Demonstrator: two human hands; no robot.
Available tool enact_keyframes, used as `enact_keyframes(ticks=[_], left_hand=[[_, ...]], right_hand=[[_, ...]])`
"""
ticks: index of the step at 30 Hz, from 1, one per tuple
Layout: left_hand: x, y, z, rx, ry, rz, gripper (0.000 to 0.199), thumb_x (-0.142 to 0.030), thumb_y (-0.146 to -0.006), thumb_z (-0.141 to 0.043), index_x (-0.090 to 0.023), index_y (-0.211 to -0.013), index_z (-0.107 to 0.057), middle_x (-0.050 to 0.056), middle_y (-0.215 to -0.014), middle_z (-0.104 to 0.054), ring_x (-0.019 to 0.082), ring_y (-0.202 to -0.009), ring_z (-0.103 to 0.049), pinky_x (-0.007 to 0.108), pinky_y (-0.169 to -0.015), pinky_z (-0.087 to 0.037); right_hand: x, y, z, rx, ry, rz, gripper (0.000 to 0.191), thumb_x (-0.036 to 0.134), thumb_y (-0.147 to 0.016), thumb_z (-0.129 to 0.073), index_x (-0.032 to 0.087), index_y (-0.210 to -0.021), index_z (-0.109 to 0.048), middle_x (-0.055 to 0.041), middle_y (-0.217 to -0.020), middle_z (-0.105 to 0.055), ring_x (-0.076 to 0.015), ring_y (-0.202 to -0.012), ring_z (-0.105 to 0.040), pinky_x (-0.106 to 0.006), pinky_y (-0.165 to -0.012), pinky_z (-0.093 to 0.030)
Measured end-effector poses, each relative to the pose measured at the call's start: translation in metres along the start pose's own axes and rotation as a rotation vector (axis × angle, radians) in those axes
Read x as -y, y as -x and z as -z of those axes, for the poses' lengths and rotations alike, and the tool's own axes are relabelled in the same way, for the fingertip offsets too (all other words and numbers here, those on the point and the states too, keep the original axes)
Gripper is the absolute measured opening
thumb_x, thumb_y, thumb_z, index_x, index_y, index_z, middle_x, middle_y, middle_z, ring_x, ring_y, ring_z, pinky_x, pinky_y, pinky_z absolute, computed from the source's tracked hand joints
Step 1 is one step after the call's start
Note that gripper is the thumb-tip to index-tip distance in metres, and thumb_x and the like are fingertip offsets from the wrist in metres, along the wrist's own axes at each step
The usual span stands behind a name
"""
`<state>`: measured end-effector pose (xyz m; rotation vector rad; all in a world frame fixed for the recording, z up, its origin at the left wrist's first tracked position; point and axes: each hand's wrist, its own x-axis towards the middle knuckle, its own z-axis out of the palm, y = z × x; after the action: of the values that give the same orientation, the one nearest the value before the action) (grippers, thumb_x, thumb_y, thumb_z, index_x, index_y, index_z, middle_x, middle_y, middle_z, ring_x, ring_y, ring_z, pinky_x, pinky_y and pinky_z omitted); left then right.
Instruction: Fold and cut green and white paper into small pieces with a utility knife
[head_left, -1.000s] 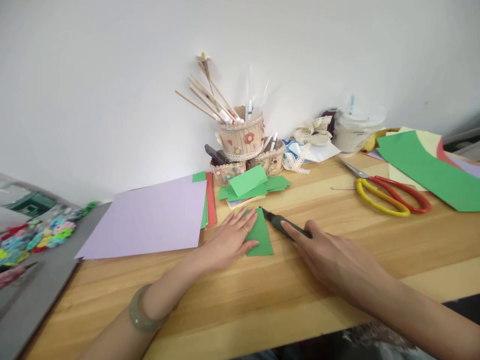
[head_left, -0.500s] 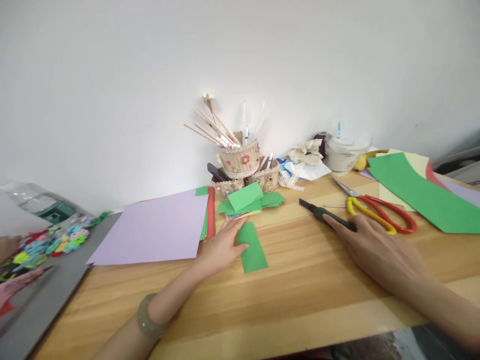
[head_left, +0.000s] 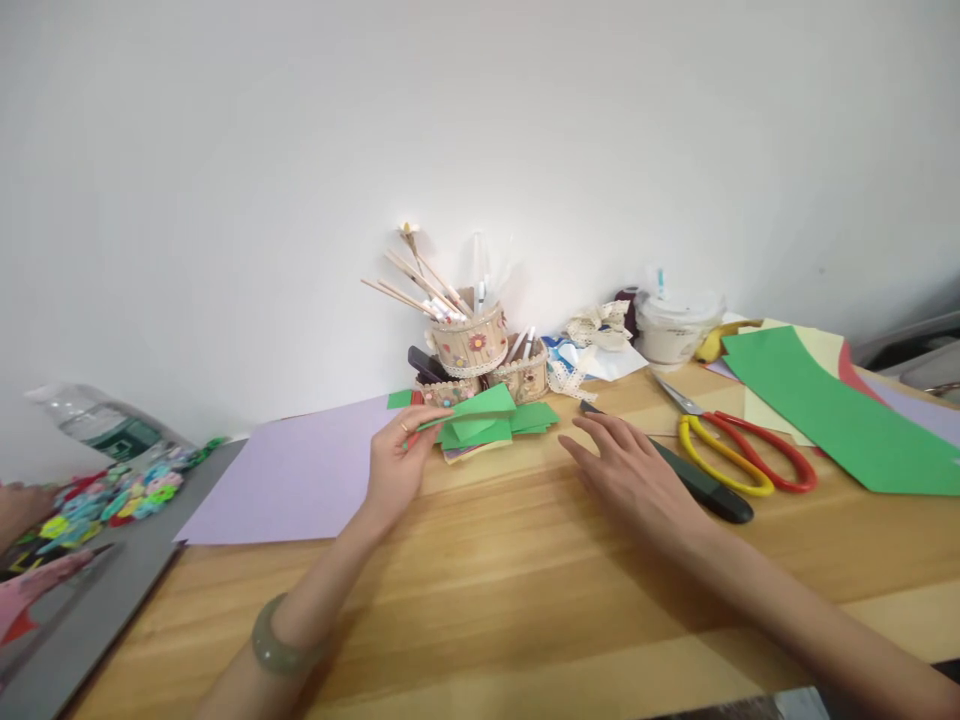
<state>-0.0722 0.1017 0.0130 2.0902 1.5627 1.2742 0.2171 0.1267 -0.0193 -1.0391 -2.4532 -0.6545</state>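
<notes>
My left hand (head_left: pixel 397 465) pinches a green paper piece (head_left: pixel 478 404) between thumb and fingers, just above a small pile of green paper pieces (head_left: pixel 534 417). Other colours peek out underneath that pile. With fingers apart and nothing in it, my right hand (head_left: pixel 626 475) hovers over or rests on a dark-handled utility knife (head_left: pixel 709 485); I cannot tell whether they touch. The hand covers the knife's middle. Scissors (head_left: pixel 739 455) with one yellow and one red handle lie half open to the right of the knife.
Purple paper (head_left: pixel 292 470) lies at left, beside a grey board (head_left: pixel 142 580) with colourful small pieces. Decorated holders (head_left: pixel 472 342) with sticks and pens stand by the wall. A plastic tub (head_left: pixel 675 335) and green sheet (head_left: pixel 832 410) are at right. Another person's hand (head_left: pixel 22 510) shows far left.
My left hand has picked up the green paper piece from the table and carried it up to the pile. My right hand has let go of the utility knife and shifted left.
</notes>
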Motion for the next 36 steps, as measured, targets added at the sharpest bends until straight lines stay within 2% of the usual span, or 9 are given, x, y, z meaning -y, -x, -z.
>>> enact_keyframes(ticks=[4,9,14,18,23,26,28,31,36], left_hand=[[0.026,-0.014,-0.010,0.045,-0.097,-0.088,0.047,0.000,-0.075,-0.041,-0.023,-0.101,-0.072,0.004,-0.114,-0.069,0.022,-0.115,-0.058,0.045,-0.105,-0.041],[0.042,-0.001,-0.013,0.075,-0.231,-0.129,0.066,0.004,-0.070,-0.038,-0.023,-0.126,-0.060,0.004,-0.130,-0.060,0.021,-0.126,-0.050,0.047,-0.110,-0.037],[0.039,0.004,-0.025,0.208,-0.362,-0.157,0.035,-0.016,-0.084,-0.056,-0.019,-0.117,-0.066,0.009,-0.124,-0.065,0.028,-0.118,-0.057,0.050,-0.104,-0.043],[0.035,0.001,-0.028,0.163,-0.439,-0.125,0.032,-0.020,-0.096,-0.041,-0.014,-0.115,-0.065,0.014,-0.122,-0.065,0.027,-0.116,-0.058,0.051,-0.100,-0.044],[0.020,0.025,0.012,0.284,-0.407,-0.201,0.034,-0.026,-0.097,-0.043,-0.022,-0.128,-0.057,0.006,-0.130,-0.061,0.020,-0.124,-0.052,0.040,-0.107,-0.041],[0.021,0.053,0.049,0.502,-0.477,-0.206,0.067,-0.039,-0.087,-0.063,-0.022,-0.146,-0.034,0.011,-0.154,-0.030,0.030,-0.143,-0.023,0.050,-0.111,-0.033],[0.031,0.069,0.074,0.540,-0.595,-0.131,0.081,-0.035,-0.085,-0.067,-0.026,-0.150,-0.021,0.011,-0.158,-0.017,0.034,-0.145,-0.014,0.055,-0.111,-0.028],[0.056,0.081,0.104,0.465,-0.723,-0.080,0.074,-0.028,-0.088,-0.060,-0.022,-0.151,-0.020,0.013,-0.157,-0.020,0.034,-0.143,-0.017,0.056,-0.110,-0.029],[0.085,0.073,0.135,0.223,-0.802,-0.110,0.036,-0.042,-0.092,-0.050,-0.026,-0.123,-0.062,0.009,-0.131,-0.058,0.031,-0.118,-0.048,0.048,-0.096,-0.044]], right_hand=[[-0.004,-0.003,-0.005,-0.020,-0.049,0.023,0.031,0.011,-0.086,-0.046,0.014,-0.112,-0.063,-0.0199,-0.124,-0.056,-0.0314,-0.120,-0.047,-0.046,-0.094,-0.044],[-0.004,-0.015,-0.011,-0.032,-0.130,0.060,0.035,0.017,-0.091,-0.042,0.012,-0.123,-0.056,-0.0188,-0.123,-0.058,-0.0288,-0.117,-0.050,-0.046,-0.094,-0.044],[0.018,-0.055,-0.032,-0.008,-0.207,0.159,0.045,0.032,-0.093,-0.047,0.008,-0.131,-0.049,-0.0186,-0.130,-0.055,-0.0276,-0.122,-0.048,-0.044,-0.099,-0.042],[0.031,-0.077,-0.054,0.020,-0.222,0.184,0.035,0.034,-0.091,-0.055,0.016,-0.121,-0.056,-0.0109,-0.124,-0.057,-0.0239,-0.112,-0.055,-0.047,-0.093,-0.046],[0.028,-0.081,-0.069,0.009,-0.254,0.141,0.036,0.037,-0.090,-0.056,0.019,-0.121,-0.055,-0.0088,-0.124,-0.056,-0.0217,-0.105,-0.057,-0.045,-0.087,-0.049],[0.027,-0.080,-0.072,-0.014,-0.292,0.105,0.041,0.042,-0.091,-0.053,0.018,-0.124,-0.053,-0.0108,-0.126,-0.055,-0.0239,-0.110,-0.055,-0.047,-0.091,-0.047],[0.027,-0.079,-0.072,-0.027,-0.319,0.099,0.050,0.048,-0.092,-0.047,0.014,-0.129,-0.051,-0.0148,-0.129,-0.054,-0.0272,-0.116,-0.051,-0.048,-0.096,-0.043],[0.029,-0.077,-0.070,-0.040,-0.354,0.111,0.060,0.053,-0.093,-0.037,0.009,-0.133,-0.048,-0.0186,-0.130,-0.053,-0.0307,-0.121,-0.045,-0.048,-0.102,-0.037],[0.030,-0.075,-0.067,-0.049,-0.384,0.106,0.059,0.052,-0.095,-0.032,0.010,-0.133,-0.048,-0.0189,-0.129,-0.054,-0.0307,-0.121,-0.044,-0.050,-0.102,-0.036]])
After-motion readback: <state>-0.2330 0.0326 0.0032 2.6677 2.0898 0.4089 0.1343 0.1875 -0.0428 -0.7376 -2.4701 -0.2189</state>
